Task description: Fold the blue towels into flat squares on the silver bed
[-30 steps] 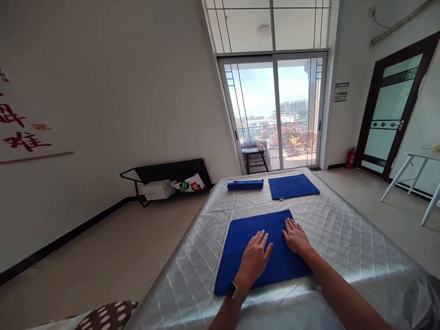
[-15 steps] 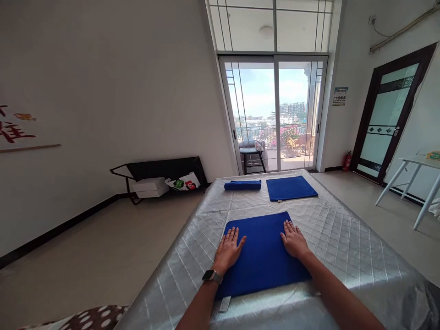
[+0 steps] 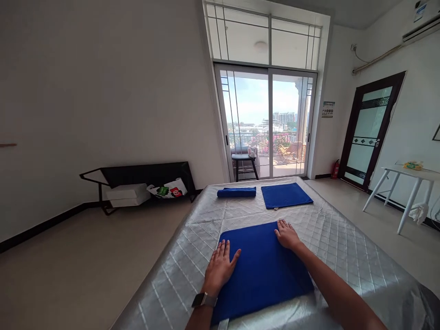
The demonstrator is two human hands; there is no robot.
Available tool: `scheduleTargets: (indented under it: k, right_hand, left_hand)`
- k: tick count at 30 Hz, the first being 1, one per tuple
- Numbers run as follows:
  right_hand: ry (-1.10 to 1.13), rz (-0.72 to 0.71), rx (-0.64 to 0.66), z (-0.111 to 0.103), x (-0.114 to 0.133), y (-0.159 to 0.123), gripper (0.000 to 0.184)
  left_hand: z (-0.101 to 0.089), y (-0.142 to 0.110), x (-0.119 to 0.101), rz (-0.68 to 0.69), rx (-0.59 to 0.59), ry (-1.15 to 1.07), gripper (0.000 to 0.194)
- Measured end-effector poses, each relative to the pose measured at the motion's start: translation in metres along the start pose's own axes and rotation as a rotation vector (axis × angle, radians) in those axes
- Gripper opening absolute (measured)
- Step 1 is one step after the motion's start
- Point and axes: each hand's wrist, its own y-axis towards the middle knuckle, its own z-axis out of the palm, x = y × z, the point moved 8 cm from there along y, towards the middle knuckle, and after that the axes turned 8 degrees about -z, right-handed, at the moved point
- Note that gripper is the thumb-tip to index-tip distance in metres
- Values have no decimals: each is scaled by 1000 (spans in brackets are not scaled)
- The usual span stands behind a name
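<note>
A blue cloth lies spread flat on a silver quilted mattress in front of me. My left hand rests open on its left edge, fingers stretched forward and thumb out. At the far right corner of the cloth, my right hand lies flat with its fingers extended. Neither hand grips anything. Farther back lie a rolled blue cloth on the left and a second flat blue cloth on the right. A white tag pokes out at the near edge of the front cloth.
Against the left wall stands a low black rack with a white box and a printed bag. A glass sliding door is beyond the mattress. At right stand a white table and a fire extinguisher.
My right hand has slid forward along the right edge to the far corner of the cloth. My left hand stays on the left edge. The view has shifted to the right.
</note>
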Motion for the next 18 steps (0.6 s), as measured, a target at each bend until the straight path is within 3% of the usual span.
scheduleTargets:
  k: [6,14,16,18]
  right_hand:
    - [-11,34,-38,13,-14,9,66]
    - [19,25,-40,15,-14,11,66]
    - [21,22,-36,16,-14,11,66]
    - [19,19,-40,17,-13,12,66]
  left_hand:
    - [-9,-7,-1,-37,70,-5,87]
    - [-17,-2,6,-63,221,23,90]
    - [-20,6,0,-58,222,56,88]
    - [-24,15,-22,-33,196,60,86]
